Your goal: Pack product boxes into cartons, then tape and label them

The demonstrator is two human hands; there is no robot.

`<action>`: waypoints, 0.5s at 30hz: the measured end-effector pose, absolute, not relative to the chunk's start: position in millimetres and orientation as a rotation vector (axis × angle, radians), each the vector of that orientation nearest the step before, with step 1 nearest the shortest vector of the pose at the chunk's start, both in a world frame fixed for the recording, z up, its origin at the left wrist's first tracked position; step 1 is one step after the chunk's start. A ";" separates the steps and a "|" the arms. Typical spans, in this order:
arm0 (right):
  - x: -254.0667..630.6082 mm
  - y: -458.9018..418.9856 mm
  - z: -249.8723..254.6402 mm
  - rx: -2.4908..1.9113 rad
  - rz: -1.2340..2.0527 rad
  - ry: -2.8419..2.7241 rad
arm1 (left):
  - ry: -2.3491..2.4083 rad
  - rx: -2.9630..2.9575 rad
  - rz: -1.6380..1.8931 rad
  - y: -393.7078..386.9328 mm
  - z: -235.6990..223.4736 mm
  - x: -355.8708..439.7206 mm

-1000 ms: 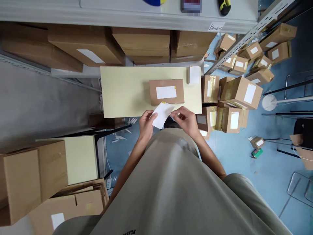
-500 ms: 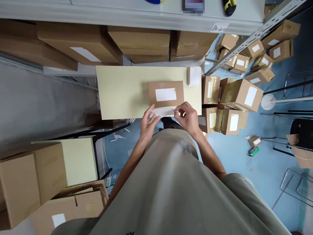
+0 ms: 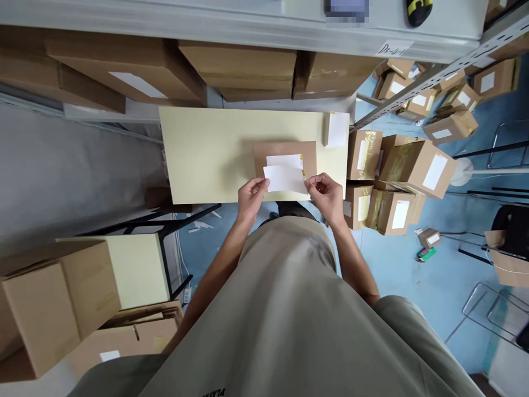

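Note:
A white label point(image 3: 285, 180) is stretched between my two hands, its face turned up toward me. My left hand point(image 3: 250, 199) pinches its left edge, and my right hand point(image 3: 325, 197) pinches the right edge, near a small yellow mark. Under and behind it lies a brown cardboard box point(image 3: 285, 148) on the cream table point(image 3: 202, 160). The box bears another white label point(image 3: 284, 160) on top, partly hidden by the held one. Whether the held label touches the box I cannot tell. A stack of white labels point(image 3: 338, 129) stands at the table's back right corner.
Behind the table a metal shelf point(image 3: 231, 33) holds large cartons point(image 3: 239, 69). Labelled boxes point(image 3: 394, 209) are piled close on the right. At lower left, an open carton point(image 3: 61, 298) rests by a second cream table point(image 3: 134, 270).
The label in my hands has tilted from nearly edge-on to facing up, and now overlaps the box's label. My left fingers have closed on its edge. The view has shifted slightly.

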State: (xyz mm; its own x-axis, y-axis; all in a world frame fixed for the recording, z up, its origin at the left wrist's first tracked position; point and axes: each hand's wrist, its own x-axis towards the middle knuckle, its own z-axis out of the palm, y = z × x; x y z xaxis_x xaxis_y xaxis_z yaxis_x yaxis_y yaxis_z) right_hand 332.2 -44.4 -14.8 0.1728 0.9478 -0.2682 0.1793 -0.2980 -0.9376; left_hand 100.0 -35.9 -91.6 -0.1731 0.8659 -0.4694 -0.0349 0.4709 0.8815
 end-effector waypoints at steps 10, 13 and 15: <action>343.4 16.7 -120.6 -2.013 1.155 -1.124 | 1.801 1.208 0.765 12.6 -130.5 102.9; 340.2 17.9 -132.7 -2.111 1.083 -1.200 | 1.840 1.261 0.725 12.9 -138.4 104.6; 337.4 16.9 -135.4 -2.146 1.027 -1.239 | 1.859 1.269 0.724 12.0 -141.7 105.9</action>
State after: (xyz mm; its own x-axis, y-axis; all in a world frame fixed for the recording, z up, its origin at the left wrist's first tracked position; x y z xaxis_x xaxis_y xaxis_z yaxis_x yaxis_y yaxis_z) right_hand 337.4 16.9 -135.4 0.3173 0.8707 -0.3757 0.5314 -0.4914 -0.6901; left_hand 105.9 12.0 -141.7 -0.2197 0.9374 -0.2701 0.5083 0.3463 0.7885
